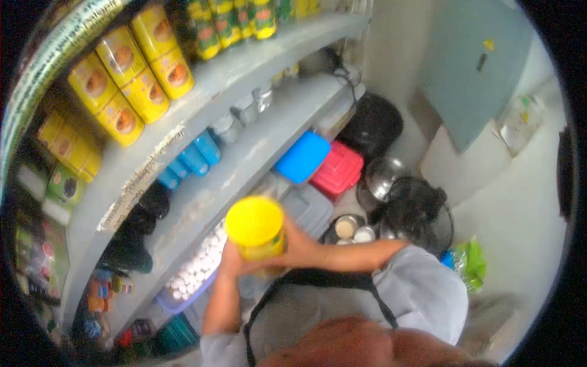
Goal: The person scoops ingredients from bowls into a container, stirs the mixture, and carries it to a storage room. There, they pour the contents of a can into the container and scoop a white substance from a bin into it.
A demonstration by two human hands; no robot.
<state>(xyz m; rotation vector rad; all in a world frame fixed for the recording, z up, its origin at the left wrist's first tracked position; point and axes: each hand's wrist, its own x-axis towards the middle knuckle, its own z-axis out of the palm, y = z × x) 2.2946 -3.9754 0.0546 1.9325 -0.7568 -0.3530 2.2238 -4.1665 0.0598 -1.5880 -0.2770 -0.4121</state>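
Note:
A yellow can with a plain yellow lid is held upright in front of my chest, between both hands. My left hand is closed around its lower left side. My right hand wraps the right side, its fingers partly hidden by the can. Motion blur smears the print on the can's side. Just left of and below the can, many small white round items, which look like eggs, lie in a purple tray.
Curved grey shelves on the left carry yellow cans, jars and blue cups. Blue and red lidded boxes sit ahead. Pots and a black basket stand right, below a grey wall panel.

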